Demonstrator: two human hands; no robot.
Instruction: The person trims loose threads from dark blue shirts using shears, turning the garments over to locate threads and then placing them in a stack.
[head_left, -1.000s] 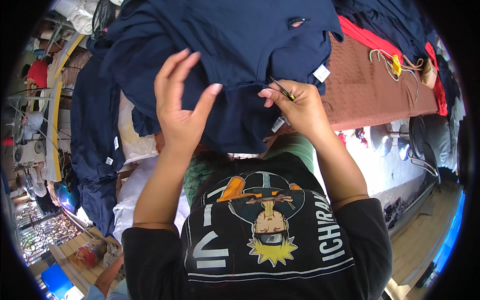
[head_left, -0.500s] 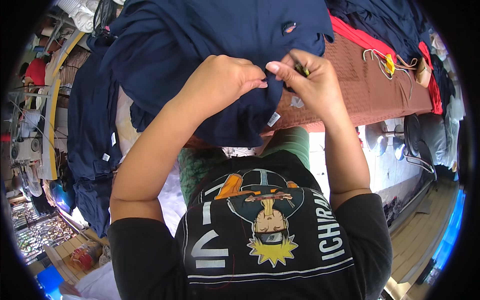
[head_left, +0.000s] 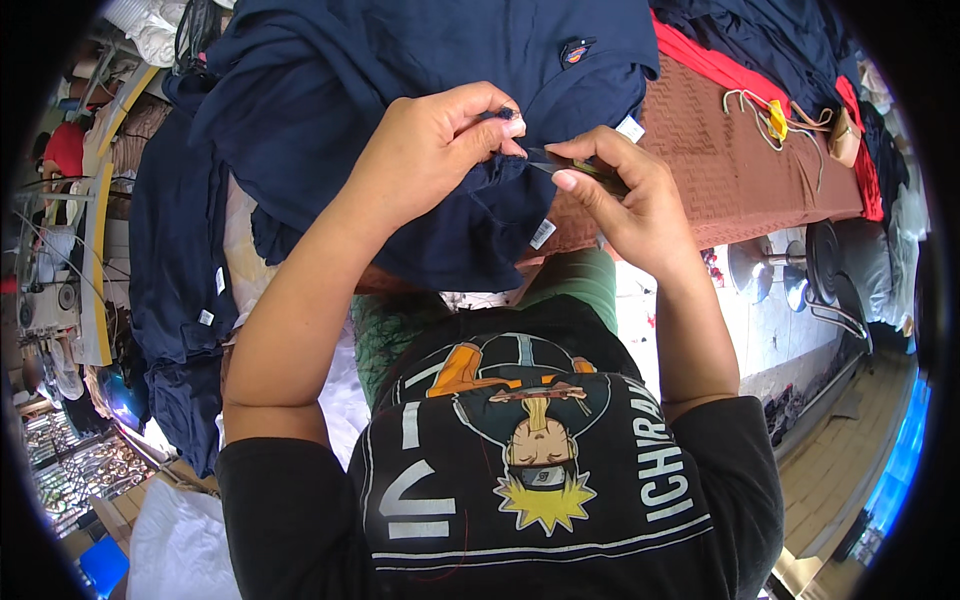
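A navy blue garment (head_left: 320,110) lies spread over the table before me, with a small dark patch (head_left: 575,52) and white tags (head_left: 542,235) on it. My left hand (head_left: 425,150) is closed, pinching a bunched edge of this cloth between thumb and fingers. In my right hand (head_left: 640,200) are small thread snips (head_left: 543,160) with yellowish handles. Their blades point left, close beside the pinched cloth at my left fingertips. Whether the tips touch the fabric I cannot tell.
A brown patterned cloth (head_left: 715,160) covers the table. Red fabric (head_left: 700,65), a tan cord (head_left: 745,98) with a yellow piece and more navy clothing (head_left: 765,40) lie at the far right. Navy garments (head_left: 180,260) hang at the left. A fan-like round stand (head_left: 822,260) is on the right.
My right hand has turned and moved slightly lower, bringing the snips' blades out toward the left hand. My left hand has risen a little, with a bunched bit of cloth now showing in it.
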